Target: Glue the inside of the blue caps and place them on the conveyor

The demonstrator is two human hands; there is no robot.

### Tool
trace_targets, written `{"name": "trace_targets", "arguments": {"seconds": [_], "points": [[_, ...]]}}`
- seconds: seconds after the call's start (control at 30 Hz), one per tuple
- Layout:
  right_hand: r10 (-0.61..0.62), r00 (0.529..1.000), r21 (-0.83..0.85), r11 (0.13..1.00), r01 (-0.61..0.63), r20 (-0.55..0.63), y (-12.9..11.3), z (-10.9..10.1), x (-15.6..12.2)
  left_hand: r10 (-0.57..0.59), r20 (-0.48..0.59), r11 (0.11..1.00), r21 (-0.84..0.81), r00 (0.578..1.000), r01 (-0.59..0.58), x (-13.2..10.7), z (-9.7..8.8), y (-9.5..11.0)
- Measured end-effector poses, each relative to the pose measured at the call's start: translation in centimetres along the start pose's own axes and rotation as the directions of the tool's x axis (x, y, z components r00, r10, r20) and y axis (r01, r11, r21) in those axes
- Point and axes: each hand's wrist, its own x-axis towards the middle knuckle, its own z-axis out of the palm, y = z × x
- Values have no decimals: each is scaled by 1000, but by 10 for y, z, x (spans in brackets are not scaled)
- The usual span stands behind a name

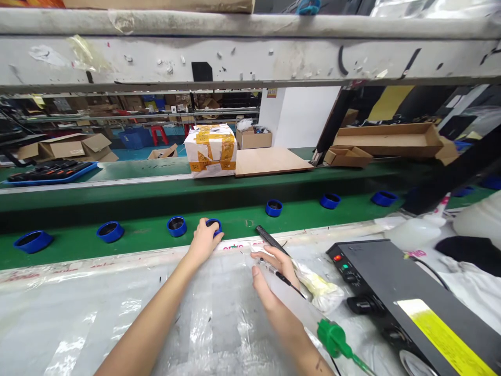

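Note:
My left hand [203, 241] reaches onto the green belt [235, 228], its fingers closed around a short blue ring [215, 224] with a dark inside. The hand hides part of that ring. My right hand [278, 277] is wrapped around a translucent dispensing syringe [299, 305] above the plastic-covered bench. A green cap with a tube [333, 337] is fitted at the syringe's end nearer me, and a thin black wire runs along its side. Just beyond the right hand lies a black textured handle [270, 239]. A crumpled, yellow-stained white wipe [323, 292] is beside it.
Similar blue rings [177, 226] stand spaced along the belt. A dark control box [395, 292] with lit lamps and knobs sits at right. A taped white carton [211, 150] and a flat board [270, 161] rest behind. A white beam [242, 57] crosses overhead.

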Motion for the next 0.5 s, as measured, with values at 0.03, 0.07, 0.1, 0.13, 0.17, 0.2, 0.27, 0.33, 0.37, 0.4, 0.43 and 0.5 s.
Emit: {"name": "trace_targets", "arguments": {"seconds": [0.03, 0.07, 0.1, 0.13, 0.17, 0.2, 0.27, 0.33, 0.37, 0.4, 0.43, 0.5], "points": [[8, 1000, 7, 1000, -8, -8, 0, 0, -1, 33, 16, 999, -24, 999, -32, -9, -3, 2], [9, 1000, 1, 1000, -9, -15, 0, 0, -1, 68, 23, 996, -58, 997, -66, -20, -6, 4], [7, 1000, -12, 1000, -7, -16, 0, -1, -2, 102, 19, 990, -100, 995, -100, -31, -8, 6], [1, 1000, -27, 1000, -1, -14, 0, -2, -2, 140, -1, 977, -161, 990, -138, -43, -9, 7], [-7, 1000, -37, 999, 7, -9, 0, -2, -2, 175, -22, 959, -224, 984, -175, -53, -8, 8], [-14, 1000, -38, 999, 14, 0, 1, -3, -2, 202, -43, 939, -274, 979, -206, -62, -7, 8], [-29, 999, -27, 999, 30, 19, 2, -3, -2, 238, -61, 910, -336, 969, -244, -73, -3, 9], [-35, 998, -26, 999, 36, 44, 5, -3, -1, 253, -55, 897, -360, 966, -255, -76, 1, 9], [-34, 998, -32, 999, 36, 58, 7, -2, -1, 263, -49, 893, -366, 964, -262, -75, 2, 10], [-31, 997, -37, 999, 34, 73, 9, -1, -1, 277, -44, 887, -372, 960, -273, -74, 3, 10], [-30, 996, -41, 999, 34, 89, 11, -1, -2, 295, -39, 880, -377, 955, -287, -73, 2, 11], [-42, 991, -45, 998, 48, 124, 14, 1, -2, 325, -41, 867, -385, 945, -315, -72, 0, 13]]}}
